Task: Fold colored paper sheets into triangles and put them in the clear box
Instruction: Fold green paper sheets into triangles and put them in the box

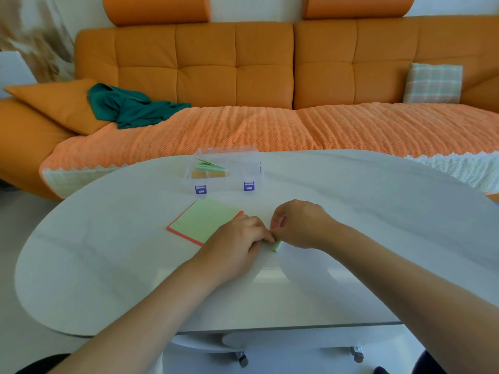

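Pinching the green paper (276, 246) on the near table (364, 211), left hand (237, 238) and right hand (299, 225) clamp fingers on it, likely to sharpen a crease. Spare sheets (202, 221) lie left, clear box (243, 171) farther back.

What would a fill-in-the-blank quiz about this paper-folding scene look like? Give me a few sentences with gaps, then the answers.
1. The left hand and right hand hold a small folded paper coloured ____.
2. The clear box has ____ purple latches on its near side.
3. The near corner of the stack of sheets is covered by the ____ hand.
4. The sofa behind the table is ____.

Missing words: green; two; left; orange.
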Motion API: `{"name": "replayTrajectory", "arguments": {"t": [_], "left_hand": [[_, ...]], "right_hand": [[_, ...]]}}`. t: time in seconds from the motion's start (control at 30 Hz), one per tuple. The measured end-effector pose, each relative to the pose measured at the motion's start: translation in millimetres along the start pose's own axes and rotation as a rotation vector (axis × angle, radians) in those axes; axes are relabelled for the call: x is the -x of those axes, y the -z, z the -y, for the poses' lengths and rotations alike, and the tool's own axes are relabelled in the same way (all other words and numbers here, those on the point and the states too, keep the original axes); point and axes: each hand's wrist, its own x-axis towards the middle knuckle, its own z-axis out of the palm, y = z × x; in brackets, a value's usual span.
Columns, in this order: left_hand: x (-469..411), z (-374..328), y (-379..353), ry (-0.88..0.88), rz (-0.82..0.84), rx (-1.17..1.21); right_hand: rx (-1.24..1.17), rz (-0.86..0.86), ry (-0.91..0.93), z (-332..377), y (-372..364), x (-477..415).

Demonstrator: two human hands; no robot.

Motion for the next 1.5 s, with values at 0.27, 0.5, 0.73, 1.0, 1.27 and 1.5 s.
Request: {"name": "replayTrajectory", "arguments": {"t": [0.27, 0.5, 0.73, 1.0, 1.27, 1.5], "left_hand": [[11, -11, 1, -0.053, 0.057, -0.164], [13, -16, 0, -0.047, 0.087, -0.213], [11, -20, 1, -0.021, 0.121, -0.23], [10, -23, 2, -0.014, 0.118, -0.213], [9, -26, 0, 0.013, 0.123, -0.228], [3, -35, -1, 0.051, 0.134, -0.281]], "right_hand": [[0.004, -0.134, 0.189, -17, -3, 18], [-0.241, -0.053, 0.027, -24, 4, 23], [-0.206, -0.052, -0.023, -24, 8, 14], [-0.254, -0.089, -0.104, -36, 13, -1], [-0.339, -0.127, -0.087, -47, 12, 2], [-0.323, -0.026, -0.099, -37, 8, 4]]}}
